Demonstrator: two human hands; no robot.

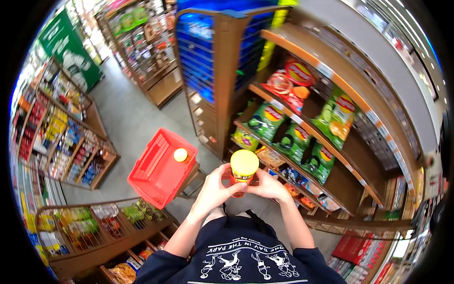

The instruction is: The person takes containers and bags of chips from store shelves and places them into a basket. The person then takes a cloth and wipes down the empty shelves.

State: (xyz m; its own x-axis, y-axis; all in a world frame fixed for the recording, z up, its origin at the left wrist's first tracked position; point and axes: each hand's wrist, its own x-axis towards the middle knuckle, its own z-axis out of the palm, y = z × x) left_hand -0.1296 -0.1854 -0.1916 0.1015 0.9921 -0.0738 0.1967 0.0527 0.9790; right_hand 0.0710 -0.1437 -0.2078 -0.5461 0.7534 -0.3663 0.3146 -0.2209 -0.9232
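Observation:
Both my hands hold a small canister [244, 163] with a yellow lid and a reddish body, upright in front of my chest. My left hand [215, 189] wraps its left side, thumb across the front. From the other side, my right hand [267, 185] closes on it with the fingers bent. The lower part of the canister is mostly covered by my fingers. Left of my hands, a red shopping basket [142, 174] rests on a stool-like stand [193, 182]. Inside the basket sits another yellow-lidded item [180, 155], seen from above.
On the right, a brown shelf unit [309, 113] carries green chip bags [295, 142] and red chip bags [288, 85]. A post with a blue panel [196, 52] stands ahead. Low racks [90, 222] with packaged snacks are behind left. Grey floor [120, 109] runs between the displays.

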